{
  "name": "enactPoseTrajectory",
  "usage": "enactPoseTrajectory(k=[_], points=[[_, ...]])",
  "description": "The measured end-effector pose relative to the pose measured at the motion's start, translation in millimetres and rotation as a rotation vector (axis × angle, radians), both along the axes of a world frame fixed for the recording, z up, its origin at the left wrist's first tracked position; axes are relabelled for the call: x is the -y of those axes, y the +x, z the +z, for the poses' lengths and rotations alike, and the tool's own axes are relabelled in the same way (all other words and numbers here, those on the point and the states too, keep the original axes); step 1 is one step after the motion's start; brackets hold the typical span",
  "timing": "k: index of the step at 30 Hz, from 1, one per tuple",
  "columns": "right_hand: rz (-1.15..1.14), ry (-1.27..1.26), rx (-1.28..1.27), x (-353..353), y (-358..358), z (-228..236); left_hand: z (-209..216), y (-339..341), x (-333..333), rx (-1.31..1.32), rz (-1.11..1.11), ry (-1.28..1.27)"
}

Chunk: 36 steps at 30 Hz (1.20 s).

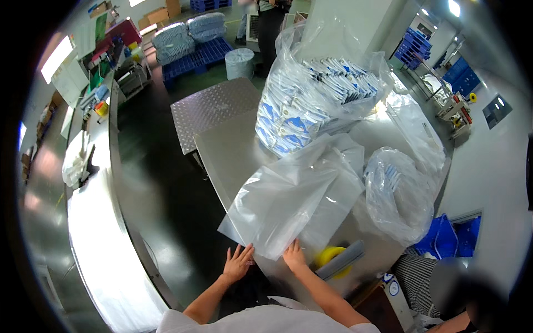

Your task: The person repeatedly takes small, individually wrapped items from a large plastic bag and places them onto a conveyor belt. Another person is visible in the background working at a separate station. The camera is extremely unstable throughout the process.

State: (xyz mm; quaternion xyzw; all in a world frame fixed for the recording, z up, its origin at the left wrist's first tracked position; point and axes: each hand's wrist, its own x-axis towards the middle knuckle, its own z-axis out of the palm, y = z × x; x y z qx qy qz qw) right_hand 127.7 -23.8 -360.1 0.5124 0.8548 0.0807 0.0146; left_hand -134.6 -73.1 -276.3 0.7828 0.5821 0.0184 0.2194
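A large clear plastic bag lies spread over the near part of the metal table, one corner hanging past the left edge. My left hand is at the bag's near left edge, fingers spread, fingertips touching or just beside the film. My right hand is closed on the bag's near edge, its fingers close together. Beyond the lying bag stands an open clear bag packed with white and blue sachets. Right of it sits a crumpled clear bag with a few sachets showing through.
A yellow tape roll and a grey tube lie right of my right hand. A checkered steel platform adjoins the table's far left. A white-topped conveyor runs along the left. Someone sits at lower right near a blue bin; another stands behind.
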Motion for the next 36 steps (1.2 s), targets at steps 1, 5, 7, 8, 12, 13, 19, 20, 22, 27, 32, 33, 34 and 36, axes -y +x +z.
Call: enactPoseTrajectory(k=[1, 5, 7, 8, 12, 13, 19, 20, 22, 27, 32, 33, 34, 36], points=[[-0.019, 0.019, 0.016, -4, 1, -1, -4, 5, -12, -0.051, 0.0, 0.048], [-0.036, -0.322, -0.074, -41, -28, 64, -15, 4, -58, -0.14, 0.221, 0.014], [-0.009, -0.384, -0.172, -46, -22, 82, -2, 12, -91, -0.073, 0.301, -0.13], [-0.03, -0.371, -0.215, -44, -23, 87, 2, 10, -91, -0.017, 0.353, -0.119], [-0.089, -0.382, -0.311, -31, -15, 110, 40, 22, -75, 0.385, 0.488, 0.335], [-0.093, -0.4, -0.32, -28, -14, 115, 57, 30, -60, 0.491, 0.586, 0.276], [-0.022, -0.373, -0.459, -2, -45, 179, 47, 34, 34, 1.151, 0.813, -0.719], [0.005, -0.373, -0.48, 4, -49, 185, 46, 38, 38, 1.27, 0.844, -0.846], [0.059, -0.37, -0.518, 12, -53, 191, 48, 43, 32, 1.419, 0.947, -0.785], [0.165, -0.562, -0.637, 29, -57, 192, 75, 44, 1, 1.289, 0.898, -0.482], [0.152, -0.722, -0.952, 25, -52, 175, 79, 45, 0, 0.946, 0.758, -0.273], [0.172, -0.772, -0.991, 20, -47, 173, 78, 46, 0, 0.964, 0.693, -0.229], [0.183, -0.825, -1.03, 15, -42, 174, 84, 50, -4, 0.982, 0.625, -0.195], [0.145, -0.8, -1.004, 3, -41, 171, 82, 45, -3, 0.905, 0.55, -0.119]])
